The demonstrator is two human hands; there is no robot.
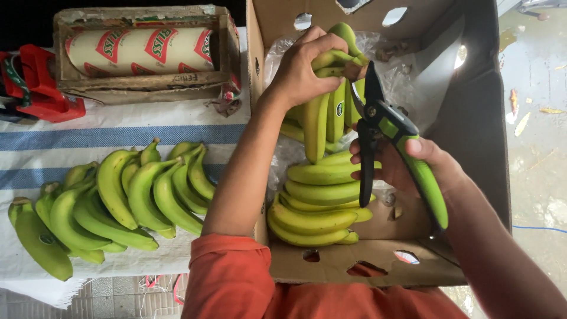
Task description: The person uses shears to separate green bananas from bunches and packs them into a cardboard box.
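- Banana hand (328, 112), green and unripe, is held upright inside the open cardboard box (472, 147) at the right of the scene, its crown end pointing to the far side
- Left hand (304, 68) is closed over the crown of that banana hand from above; this grip is wrapped tight around the stem ends, fingers curled over the far side
- Right hand (407, 168) holds the pruning shears (396, 147), which have green and black handles; this grip is closed around both handles, with the thumb lying along the green one
- Shear blades point to the far side and meet the crown of the held bananas, just beside the fingertips of the left hand; how far apart the blades stand cannot be told
- Second banana hand (319, 207) lies flat in the near part of the box, on clear plastic lining, just below the held one
- Loose banana hands (118, 201) lie in a row on the table (88, 133), left of the box, on a white cloth with blue stripes
- Wooden crate (147, 53) at the far left of the table holds a roll of printed film
- Red tool (35, 82) sits at the far left edge, beside the crate
- Orange sleeves cover the person's upper arms at the near edge
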